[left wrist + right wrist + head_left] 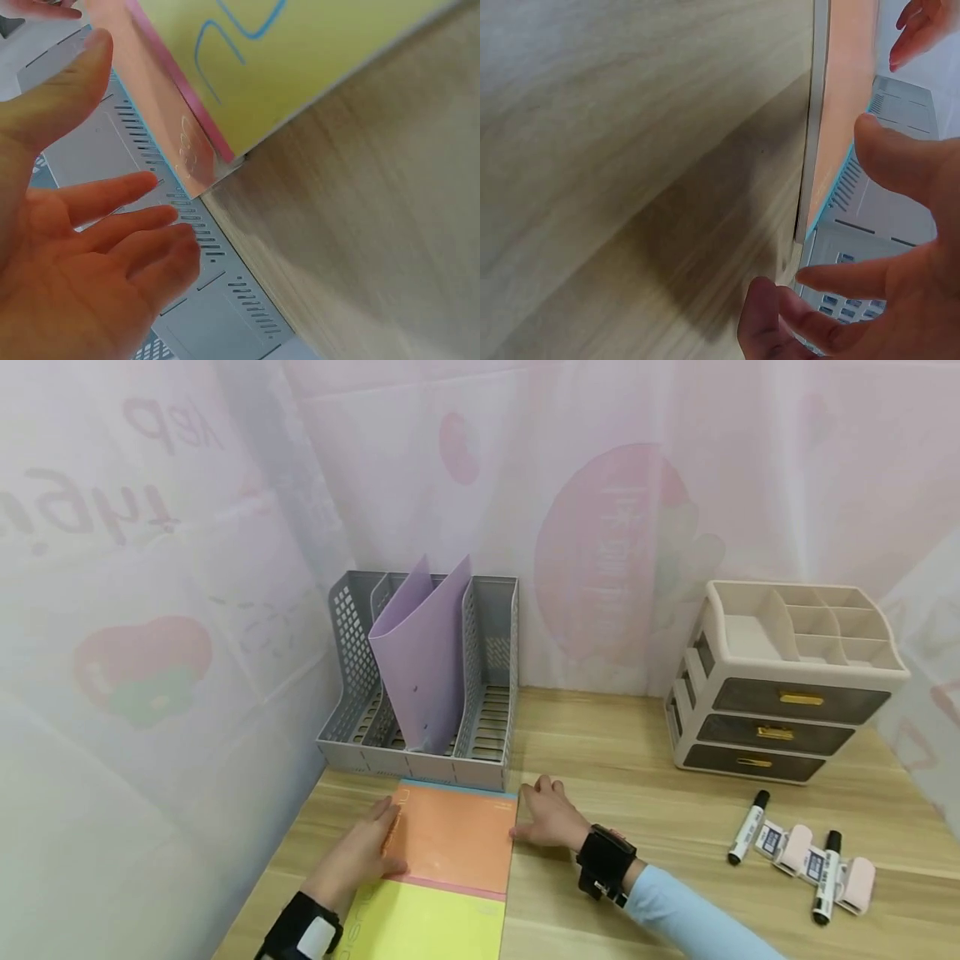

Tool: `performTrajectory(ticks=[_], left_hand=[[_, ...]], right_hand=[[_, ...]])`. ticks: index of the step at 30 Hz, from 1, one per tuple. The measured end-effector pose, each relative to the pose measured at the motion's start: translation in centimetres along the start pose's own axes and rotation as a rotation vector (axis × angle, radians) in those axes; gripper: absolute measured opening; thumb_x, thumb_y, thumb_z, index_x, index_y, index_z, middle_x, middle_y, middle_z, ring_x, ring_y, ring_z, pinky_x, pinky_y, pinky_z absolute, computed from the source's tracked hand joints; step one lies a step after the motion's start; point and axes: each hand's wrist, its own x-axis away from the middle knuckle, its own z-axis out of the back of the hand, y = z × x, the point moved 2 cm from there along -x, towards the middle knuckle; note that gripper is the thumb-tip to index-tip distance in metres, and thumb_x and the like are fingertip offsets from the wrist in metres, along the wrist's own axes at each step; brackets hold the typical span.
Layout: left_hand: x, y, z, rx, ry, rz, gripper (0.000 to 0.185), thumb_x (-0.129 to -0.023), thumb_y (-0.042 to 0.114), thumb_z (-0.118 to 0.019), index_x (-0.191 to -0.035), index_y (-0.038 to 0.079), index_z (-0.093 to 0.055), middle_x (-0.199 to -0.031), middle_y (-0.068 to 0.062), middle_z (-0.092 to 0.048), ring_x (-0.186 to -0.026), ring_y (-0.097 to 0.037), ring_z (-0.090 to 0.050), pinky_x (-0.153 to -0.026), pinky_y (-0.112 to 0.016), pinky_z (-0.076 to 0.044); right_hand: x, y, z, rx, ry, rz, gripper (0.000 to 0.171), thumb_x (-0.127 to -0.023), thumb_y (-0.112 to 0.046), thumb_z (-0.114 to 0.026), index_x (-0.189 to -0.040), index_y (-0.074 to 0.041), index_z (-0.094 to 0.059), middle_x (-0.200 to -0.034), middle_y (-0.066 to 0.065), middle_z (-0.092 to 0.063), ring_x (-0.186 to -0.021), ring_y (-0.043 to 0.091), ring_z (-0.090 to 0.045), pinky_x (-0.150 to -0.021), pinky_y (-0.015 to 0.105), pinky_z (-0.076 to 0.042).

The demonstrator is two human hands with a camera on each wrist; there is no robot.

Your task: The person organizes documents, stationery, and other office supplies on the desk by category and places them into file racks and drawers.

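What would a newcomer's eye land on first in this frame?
Likely the stack of bright folders, orange over yellow, at the near edge of the wooden desk, flanked by the left hand and right hand. Next, the purple folder upright in the grey file rack just behind.

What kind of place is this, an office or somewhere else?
Probably a desk set up for office or study work: a grey file rack, a small drawer organiser and markers sit on the wooden desk.

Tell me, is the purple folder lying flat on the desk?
No, the purple folder stands upright in the grey file rack at the back of the desk.
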Motion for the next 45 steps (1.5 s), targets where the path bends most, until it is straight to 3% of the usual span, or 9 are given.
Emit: performTrajectory(ticks=[16,21,24,27,29,31,35,40,45], left_hand=[[-0.7,0.3,-1.1,-0.09,0.02,-0.016,0.081,-0.069,0.01,-0.09,-0.136,-0.014,-0.051,-0.146,-0.034,-0.045,-0.132,-0.049,-0.049,-0.107,-0.055,-0.043],[-0.8,0.5,-1.4,-0.11,0.028,-0.019,0.076,-0.069,0.009,-0.089,-0.132,-0.014,-0.054,-0.144,-0.034,-0.048,-0.13,-0.048,-0.051,-0.104,-0.054,-0.046],[-0.6,0.6,-1.5,-0.12,0.034,-0.01,0.075,-0.069,0.009,-0.089,-0.131,-0.014,-0.055,-0.143,-0.035,-0.048,-0.129,-0.049,-0.052,-0.103,-0.054,-0.047],[-0.5,0.8,-1.3,-0.127,0.041,-0.004,0.075,-0.068,0.009,-0.089,-0.132,-0.013,-0.055,-0.143,-0.034,-0.048,-0.129,-0.049,-0.052,-0.104,-0.054,-0.046],[-0.5,0.9,-1.1,-0.13,0.043,-0.002,0.076,-0.069,0.009,-0.089,-0.132,-0.013,-0.054,-0.144,-0.034,-0.048,-0.129,-0.048,-0.052,-0.104,-0.054,-0.046],[-0.6,1.1,-0.8,-0.131,0.05,-0.002,0.077,-0.068,0.009,-0.09,-0.132,-0.013,-0.054,-0.144,-0.034,-0.048,-0.129,-0.048,-0.052,-0.104,-0.053,-0.047],[-0.6,1.3,-0.4,-0.145,0.063,-0.011,0.078,-0.068,0.011,-0.091,-0.132,-0.014,-0.054,-0.143,-0.034,-0.049,-0.129,-0.047,-0.053,-0.103,-0.053,-0.047],[-0.5,1.5,-0.2,-0.145,0.102,-0.044,0.071,-0.07,0.009,-0.089,-0.129,-0.014,-0.056,-0.14,-0.034,-0.051,-0.122,-0.047,-0.058,-0.097,-0.052,-0.052],[-0.4,2.0,0.4,-0.134,0.235,-0.1,0.064,-0.076,0.006,-0.083,-0.129,-0.014,-0.054,-0.133,-0.034,-0.057,-0.104,-0.044,-0.068,-0.084,-0.048,-0.057]], right_hand=[[-0.9,-0.6,-1.1,0.054,0.038,0.042,0.063,-0.083,-0.028,-0.082,-0.13,0.004,-0.057,-0.121,0.023,-0.05,-0.105,0.033,-0.043,-0.077,0.043,-0.05],[-1.3,-0.8,-1.3,0.028,0.059,0.047,0.068,-0.082,-0.025,-0.083,-0.13,0.009,-0.051,-0.122,0.027,-0.05,-0.108,0.039,-0.046,-0.086,0.047,-0.048],[-1.8,-0.7,-1.3,-0.054,0.071,0.037,0.07,-0.082,-0.022,-0.083,-0.132,0.011,-0.047,-0.122,0.029,-0.055,-0.111,0.042,-0.053,-0.092,0.05,-0.048],[-2.3,-0.6,-1.3,-0.182,0.071,0.017,0.065,-0.082,-0.014,-0.081,-0.13,0.01,-0.044,-0.098,0.023,-0.063,-0.085,0.033,-0.062,-0.073,0.04,-0.052],[-2.6,-0.6,-1.3,-0.273,0.068,0.007,0.058,-0.082,-0.008,-0.08,-0.126,0.007,-0.045,-0.076,0.011,-0.058,-0.063,0.022,-0.053,-0.056,0.031,-0.043],[-2.8,-0.6,-1.1,-0.371,0.066,-0.004,0.052,-0.081,-0.002,-0.078,-0.121,0.005,-0.044,-0.064,0.003,-0.044,-0.054,0.016,-0.04,-0.052,0.027,-0.032],[-2.6,-0.5,-0.7,-0.553,0.057,-0.018,0.049,-0.082,0.003,-0.074,-0.121,0.006,-0.045,-0.069,0.0,-0.053,-0.055,0.012,-0.048,-0.053,0.024,-0.04],[-1.9,-0.7,0.0,-0.752,-0.014,-0.004,0.062,-0.086,0.008,-0.068,-0.141,0.014,-0.039,-0.096,0.024,-0.073,-0.082,0.027,-0.074,-0.073,0.034,-0.061],[-1.1,-1.2,1.4,-0.854,-0.044,-0.002,0.063,-0.088,0.009,-0.065,-0.143,0.014,-0.038,-0.102,0.028,-0.072,-0.091,0.03,-0.074,-0.081,0.041,-0.061]])
